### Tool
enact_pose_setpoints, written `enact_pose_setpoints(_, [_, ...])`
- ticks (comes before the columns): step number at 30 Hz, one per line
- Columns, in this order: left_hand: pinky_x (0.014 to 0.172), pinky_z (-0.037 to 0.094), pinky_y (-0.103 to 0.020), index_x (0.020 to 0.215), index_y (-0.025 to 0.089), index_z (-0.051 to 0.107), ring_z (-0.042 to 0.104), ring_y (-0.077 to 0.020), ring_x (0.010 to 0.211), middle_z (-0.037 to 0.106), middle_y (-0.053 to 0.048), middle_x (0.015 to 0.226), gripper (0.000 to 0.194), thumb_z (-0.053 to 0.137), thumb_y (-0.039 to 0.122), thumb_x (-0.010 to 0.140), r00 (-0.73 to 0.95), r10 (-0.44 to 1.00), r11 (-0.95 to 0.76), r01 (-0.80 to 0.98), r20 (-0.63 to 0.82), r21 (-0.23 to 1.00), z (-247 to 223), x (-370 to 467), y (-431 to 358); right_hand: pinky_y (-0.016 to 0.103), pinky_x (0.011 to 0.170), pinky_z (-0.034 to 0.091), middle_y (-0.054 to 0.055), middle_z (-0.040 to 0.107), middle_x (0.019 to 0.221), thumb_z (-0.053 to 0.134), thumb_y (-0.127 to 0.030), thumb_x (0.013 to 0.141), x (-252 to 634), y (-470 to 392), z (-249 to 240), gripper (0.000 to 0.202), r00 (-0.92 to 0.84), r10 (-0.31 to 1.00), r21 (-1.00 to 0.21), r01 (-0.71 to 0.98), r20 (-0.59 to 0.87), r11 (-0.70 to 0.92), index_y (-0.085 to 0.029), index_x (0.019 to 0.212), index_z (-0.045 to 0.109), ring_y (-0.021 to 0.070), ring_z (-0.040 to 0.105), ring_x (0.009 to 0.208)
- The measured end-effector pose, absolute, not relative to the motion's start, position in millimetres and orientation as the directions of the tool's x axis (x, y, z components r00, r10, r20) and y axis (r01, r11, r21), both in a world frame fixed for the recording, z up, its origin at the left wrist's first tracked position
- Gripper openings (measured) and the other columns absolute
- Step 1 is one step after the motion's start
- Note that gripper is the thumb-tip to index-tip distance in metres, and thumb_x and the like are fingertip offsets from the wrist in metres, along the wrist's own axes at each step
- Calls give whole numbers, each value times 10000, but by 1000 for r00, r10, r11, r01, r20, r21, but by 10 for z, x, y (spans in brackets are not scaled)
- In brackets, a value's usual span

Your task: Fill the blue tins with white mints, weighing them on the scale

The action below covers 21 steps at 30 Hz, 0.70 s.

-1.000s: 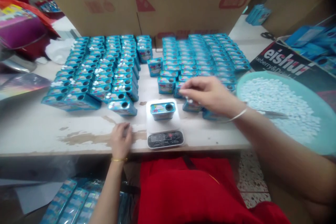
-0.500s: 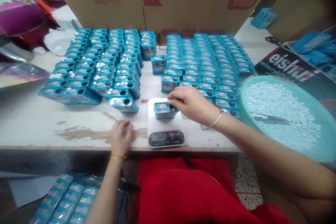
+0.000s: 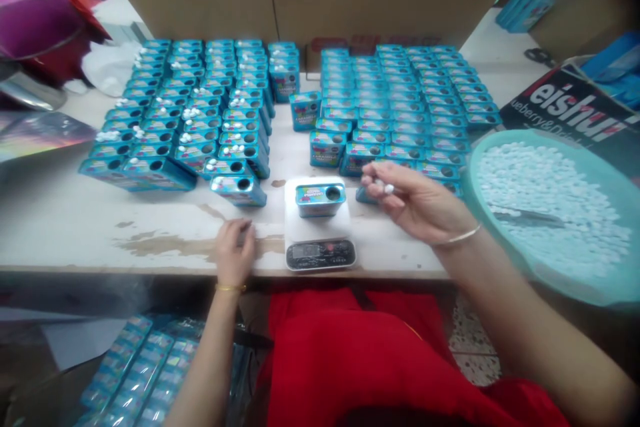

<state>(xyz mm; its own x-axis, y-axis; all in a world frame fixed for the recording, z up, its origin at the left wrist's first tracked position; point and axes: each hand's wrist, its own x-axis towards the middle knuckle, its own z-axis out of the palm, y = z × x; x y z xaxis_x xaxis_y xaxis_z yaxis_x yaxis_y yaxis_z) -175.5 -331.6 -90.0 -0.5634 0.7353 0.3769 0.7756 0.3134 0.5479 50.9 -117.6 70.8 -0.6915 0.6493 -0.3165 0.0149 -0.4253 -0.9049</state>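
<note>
A blue tin (image 3: 321, 201) with a round dark hole in its top stands on a small white scale (image 3: 320, 229). To the right of the scale, my right hand (image 3: 413, 200) is turned partly palm up, its curled fingers closed on a few white tablets (image 3: 389, 189). My left hand (image 3: 235, 247) rests on the table left of the scale with its fingers curled; whether anything is in them is hidden. Just above that hand stands another blue tin (image 3: 239, 190). A green basin (image 3: 483, 227) of white tablets, with a dark utensil (image 3: 530, 217) in it, is at the right.
Rows of blue tins (image 3: 165, 133) stand at the left, several with white tablets on top. More rows (image 3: 400, 100) stand at the right. Behind them rises a large cardboard box (image 3: 225, 0). A black printed box (image 3: 575, 103) stands behind the basin.
My right hand has moved right, away from the tin on the scale, and turned so that white tablets show in its fingers. My left hand stays in its place on the table.
</note>
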Motion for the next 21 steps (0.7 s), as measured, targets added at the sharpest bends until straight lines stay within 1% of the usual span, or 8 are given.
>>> enact_pose_setpoints(1, [835,460,-343,925,177,596,560,-191,883,602,-63,883,155,494,284,877,-561,737,315,778,377,544,-902,-1756,-3316,112,434,406,27,626,790,675,-247,791,596,-1210,623,112,-677,634,-841,-39,-375,-539,-144,833,683,47,533,612])
enact_pose_setpoints(3, [830,459,-336,927,172,596,558,-186,877,601,-62,878,157,496,282,877,-558,739,319,783,376,534,-905,-1759,-3317,83,463,452,38,637,794,645,-220,810,769,-1310,401,93,-635,584,-703,-90,-505,-705,-138,828,687,48,572,638])
enact_pose_setpoints(5, [825,458,-330,925,168,596,555,-182,867,600,-61,872,158,499,282,877,-556,741,323,786,376,527,-906,-1761,-3318,84,525,505,49,655,777,616,-180,820,922,-1438,155,89,-584,537,-600,-105,-609,-793,-129,831,688,57,604,643])
enact_pose_setpoints(7, [826,457,-328,926,166,596,555,-180,869,601,-63,880,157,501,281,876,-552,743,321,790,379,522,-906,-1760,-3318,106,596,541,61,678,790,592,-140,821,1044,-1564,-56,107,-549,511,-550,-108,-662,-828,-122,861,689,72,632,663])
enact_pose_setpoints(10, [822,457,-325,928,165,596,553,-180,867,596,-64,880,157,501,280,877,-541,747,314,799,387,513,-899,-1754,-3312,135,663,556,80,700,827,583,-105,803,1169,-1696,-252,133,-523,529,-563,-110,-668,-819,-117,887,684,97,661,723])
enact_pose_setpoints(14, [808,456,-318,921,161,593,551,-177,847,585,-63,861,160,497,280,878,-533,748,308,806,394,506,-883,-1744,-3297,131,625,532,75,698,833,636,-93,759,1257,-1759,-353,129,-485,572,-625,-64,-662,-778,-123,880,669,97,657,736])
enact_pose_setpoints(18, [822,455,-324,913,166,591,552,-182,861,589,-66,876,159,492,286,877,-536,752,323,806,383,495,-875,-1745,-3294,130,531,473,33,668,785,721,-219,742,1233,-1764,-321,166,-500,584,-668,-13,-640,-744,-128,867,660,55,593,623])
enact_pose_setpoints(21, [826,458,-329,910,166,592,553,-186,866,591,-68,876,163,494,292,879,-529,751,319,814,395,485,-870,-1745,-3298,142,465,400,21,657,729,749,-303,720,1107,-1738,-154,231,-543,631,-755,9,-555,-656,-117,819,654,37,534,542])
